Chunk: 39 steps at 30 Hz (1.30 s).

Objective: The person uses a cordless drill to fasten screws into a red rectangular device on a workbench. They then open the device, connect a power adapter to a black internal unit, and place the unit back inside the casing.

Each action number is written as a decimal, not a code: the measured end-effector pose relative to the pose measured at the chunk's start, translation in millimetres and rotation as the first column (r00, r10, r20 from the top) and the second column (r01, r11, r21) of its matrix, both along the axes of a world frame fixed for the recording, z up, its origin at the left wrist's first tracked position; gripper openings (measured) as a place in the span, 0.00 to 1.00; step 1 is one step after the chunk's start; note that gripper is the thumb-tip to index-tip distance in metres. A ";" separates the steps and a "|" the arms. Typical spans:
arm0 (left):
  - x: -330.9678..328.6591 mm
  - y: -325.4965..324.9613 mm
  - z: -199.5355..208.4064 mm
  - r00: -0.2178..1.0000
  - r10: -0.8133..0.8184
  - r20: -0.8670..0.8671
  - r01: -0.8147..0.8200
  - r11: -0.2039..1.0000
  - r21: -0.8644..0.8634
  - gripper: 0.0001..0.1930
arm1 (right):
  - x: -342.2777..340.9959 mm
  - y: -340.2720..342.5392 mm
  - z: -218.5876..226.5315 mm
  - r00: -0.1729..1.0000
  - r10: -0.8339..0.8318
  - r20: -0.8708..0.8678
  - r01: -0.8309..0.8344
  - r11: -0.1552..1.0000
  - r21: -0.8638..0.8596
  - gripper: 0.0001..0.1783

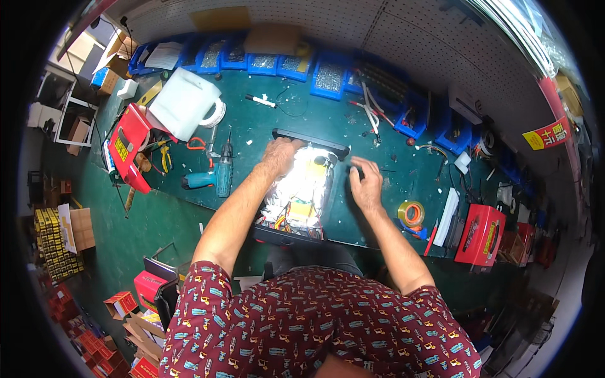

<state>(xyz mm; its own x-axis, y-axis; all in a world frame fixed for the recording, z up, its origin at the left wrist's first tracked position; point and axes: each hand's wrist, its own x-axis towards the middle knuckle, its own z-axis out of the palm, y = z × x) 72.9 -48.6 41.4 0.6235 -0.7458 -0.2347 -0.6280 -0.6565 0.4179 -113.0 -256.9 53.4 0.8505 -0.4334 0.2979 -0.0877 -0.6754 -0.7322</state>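
An uncovered electronic unit lies at the bench's near edge, its silvery inside washed out by glare. Coloured wires and yellow-wrapped parts show inside it. A black panel closes the unit's far end and another black panel its near end. My left hand grips the unit's far left corner by the far panel, with its fingertips partly hidden. Just right of the unit, my right hand is held apart from it, thumb and fingers loosely spread and holding nothing.
A teal cordless drill lies left of my left arm, near pliers and a white jug. Blue bins of small hardware line the back. Tape and a red box sit at right.
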 end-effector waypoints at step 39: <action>-20.1 -40.5 36.9 0.983 -0.180 0.044 0.183 0.979 -0.093 0.12 | 43.9 47.6 -57.6 1.000 0.005 0.017 -0.009 0.967 0.254 0.22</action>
<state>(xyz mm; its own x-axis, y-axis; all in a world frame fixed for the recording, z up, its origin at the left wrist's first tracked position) 52.8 -89.1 78.3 0.4819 -0.8654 -0.1371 -0.7483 -0.4879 0.4494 -69.0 -209.4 -4.2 0.8497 -0.4908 0.1928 -0.0703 -0.4679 -0.8810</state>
